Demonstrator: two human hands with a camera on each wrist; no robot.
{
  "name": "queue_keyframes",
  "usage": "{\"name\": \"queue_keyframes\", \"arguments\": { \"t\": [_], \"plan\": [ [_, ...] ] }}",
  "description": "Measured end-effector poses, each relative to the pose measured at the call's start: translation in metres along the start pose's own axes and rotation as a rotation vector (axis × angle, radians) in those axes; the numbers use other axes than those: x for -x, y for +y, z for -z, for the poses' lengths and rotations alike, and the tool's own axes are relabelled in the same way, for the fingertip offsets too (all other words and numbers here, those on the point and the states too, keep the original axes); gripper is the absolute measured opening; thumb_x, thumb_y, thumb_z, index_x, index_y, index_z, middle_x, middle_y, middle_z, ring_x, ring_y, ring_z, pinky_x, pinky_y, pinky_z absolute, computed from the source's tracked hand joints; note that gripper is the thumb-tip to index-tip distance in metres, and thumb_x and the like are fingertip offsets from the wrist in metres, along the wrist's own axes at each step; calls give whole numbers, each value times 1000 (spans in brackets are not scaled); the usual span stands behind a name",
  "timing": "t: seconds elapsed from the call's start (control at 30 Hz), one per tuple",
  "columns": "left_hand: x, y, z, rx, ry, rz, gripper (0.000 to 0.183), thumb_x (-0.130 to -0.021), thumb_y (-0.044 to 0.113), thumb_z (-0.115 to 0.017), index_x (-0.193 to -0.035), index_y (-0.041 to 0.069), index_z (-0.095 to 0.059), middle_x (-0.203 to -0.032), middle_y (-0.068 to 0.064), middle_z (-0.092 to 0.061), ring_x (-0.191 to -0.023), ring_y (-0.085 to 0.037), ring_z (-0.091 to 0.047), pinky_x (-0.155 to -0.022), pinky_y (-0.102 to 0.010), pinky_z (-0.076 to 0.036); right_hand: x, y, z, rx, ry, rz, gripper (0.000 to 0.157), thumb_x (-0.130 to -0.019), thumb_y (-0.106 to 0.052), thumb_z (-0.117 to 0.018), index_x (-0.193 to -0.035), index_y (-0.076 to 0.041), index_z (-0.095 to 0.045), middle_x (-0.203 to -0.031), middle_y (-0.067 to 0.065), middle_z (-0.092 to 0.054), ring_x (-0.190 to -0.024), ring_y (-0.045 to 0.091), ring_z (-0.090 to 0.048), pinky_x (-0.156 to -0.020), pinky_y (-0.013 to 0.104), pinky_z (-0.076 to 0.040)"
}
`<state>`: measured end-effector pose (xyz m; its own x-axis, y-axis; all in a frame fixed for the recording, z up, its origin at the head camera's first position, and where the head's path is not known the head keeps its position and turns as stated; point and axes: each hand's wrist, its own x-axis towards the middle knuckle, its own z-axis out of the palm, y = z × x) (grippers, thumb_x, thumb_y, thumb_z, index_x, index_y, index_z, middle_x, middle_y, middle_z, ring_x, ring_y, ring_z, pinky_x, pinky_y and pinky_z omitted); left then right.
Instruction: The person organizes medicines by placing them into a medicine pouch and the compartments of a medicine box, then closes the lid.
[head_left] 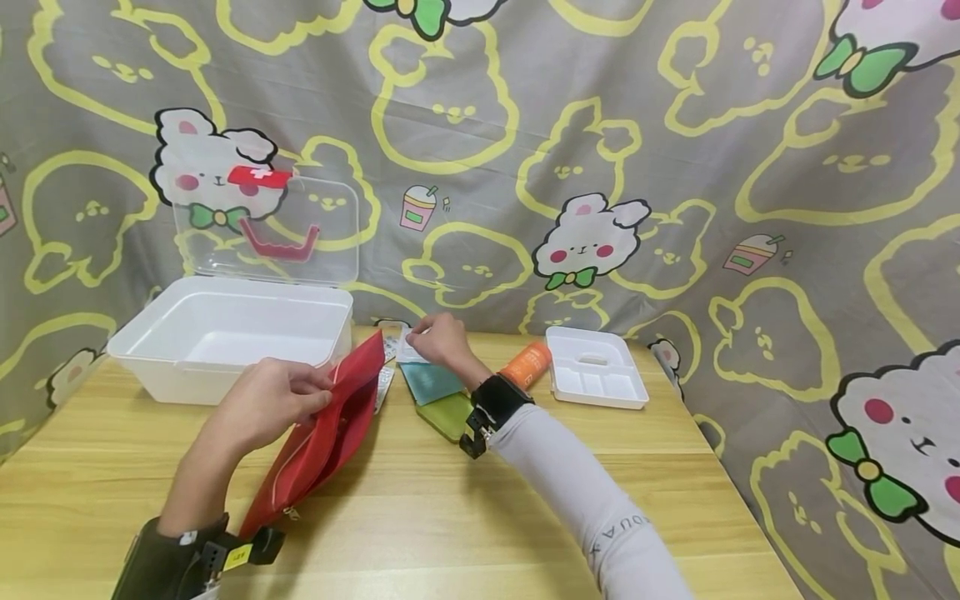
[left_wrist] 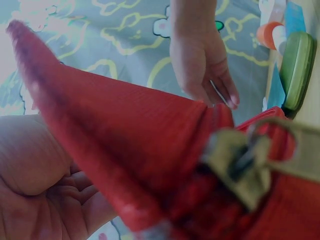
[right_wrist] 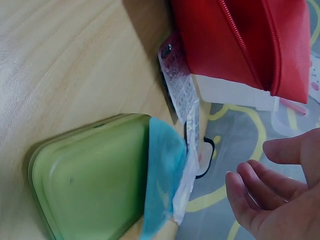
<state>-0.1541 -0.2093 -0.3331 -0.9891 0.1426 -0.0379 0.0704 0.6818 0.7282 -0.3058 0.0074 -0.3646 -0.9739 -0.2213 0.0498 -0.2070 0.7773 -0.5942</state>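
Observation:
My left hand (head_left: 266, 404) grips the edge of a red zippered pouch (head_left: 330, 433), which stands tilted above the table with its zip undone. In the left wrist view the metal zip pull (left_wrist: 240, 165) hangs close to the camera. My right hand (head_left: 444, 340) hovers over the back of the table, its fingers loosely bent and nothing between them in the right wrist view. Below it lie a blue-green packet (right_wrist: 162, 175), a green case (right_wrist: 95, 175) and whitish packaging (right_wrist: 186, 187). A blister pack (right_wrist: 177, 82) lies beside the pouch.
A clear lidded box (head_left: 187, 375) with a red handle stands at the back left, its lid raised. An orange bottle (head_left: 528, 364) lies by my right wrist. At right is a white compartment tray (head_left: 600, 392). A patterned curtain (head_left: 480, 183) hangs behind the table.

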Motion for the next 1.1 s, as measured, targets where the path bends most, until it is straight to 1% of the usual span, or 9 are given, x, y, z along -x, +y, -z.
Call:
{"name": "queue_keyframes", "arguments": {
  "t": [0.1,0.27,0.37,0.5,0.6,0.67,0.77,0.93,1.1],
  "plan": [
    [0,1,0,2,2,-7,31,-93,11,-72,-118,-7,-70,-99,-19,-77,-75,-18,-74,-72,-38,-64,-3,1,-6,3,-1,-1,24,-93,-28,-66,-106,-13,-81,-123,7,-72,-125,35,-57,-105,39,-47],
    [0,1,1,0,5,-12,30,-92,11,-72,-117,-7,-71,-98,-19,-77,-77,-19,-74,-72,-39,-64,-7,4,-18,-14,-19,-3,23,-92,-25,-66,-106,-12,-80,-119,6,-74,-124,30,-60,-105,36,-48],
    [-1,1,1,-5,5,-13,31,-92,11,-72,-117,-7,-71,-98,-19,-77,-77,-19,-74,-72,-39,-64,-8,5,-25,-5,-28,6,22,-91,-24,-67,-104,-11,-81,-115,5,-75,-119,26,-64,-101,33,-50],
    [-1,1,1,-6,8,-19,30,-92,11,-72,-117,-7,-71,-98,-19,-77,-76,-19,-74,-72,-39,-64,-10,7,-32,18,-56,24,21,-90,-22,-67,-101,-12,-82,-107,3,-77,-109,23,-68,-90,28,-54],
    [-1,1,1,-1,8,-21,30,-92,10,-71,-118,-7,-71,-98,-19,-77,-76,-19,-74,-71,-39,-64,-11,7,-37,13,-74,22,21,-90,-20,-66,-100,-12,-82,-103,2,-78,-105,22,-69,-84,25,-54],
    [-1,1,1,0,7,-20,31,-92,10,-71,-118,-7,-70,-98,-19,-77,-76,-19,-74,-71,-39,-64,-12,7,-41,8,-74,21,20,-88,-20,-67,-100,-13,-83,-102,1,-79,-104,21,-70,-82,24,-54],
    [-1,0,1,3,6,-17,32,-92,11,-72,-119,-7,-70,-99,-19,-77,-76,-19,-74,-72,-39,-64,-14,8,-48,24,-77,24,20,-87,-21,-69,-99,-15,-83,-101,0,-79,-105,21,-70,-83,23,-54],
    [-1,0,2,4,5,-17,32,-93,11,-71,-119,-7,-70,-99,-20,-76,-77,-20,-75,-72,-39,-64,-14,9,-55,64,-87,21,18,-87,-23,-70,-97,-17,-84,-100,-2,-79,-108,23,-69,-92,27,-52],
    [-1,-1,2,4,4,-13,33,-93,12,-71,-120,-7,-70,-99,-19,-77,-77,-20,-75,-73,-40,-64,-12,8,-60,84,-81,36,16,-87,-25,-72,-92,-16,-84,-94,-2,-80,-104,23,-70,-97,28,-49]
  ]
}}
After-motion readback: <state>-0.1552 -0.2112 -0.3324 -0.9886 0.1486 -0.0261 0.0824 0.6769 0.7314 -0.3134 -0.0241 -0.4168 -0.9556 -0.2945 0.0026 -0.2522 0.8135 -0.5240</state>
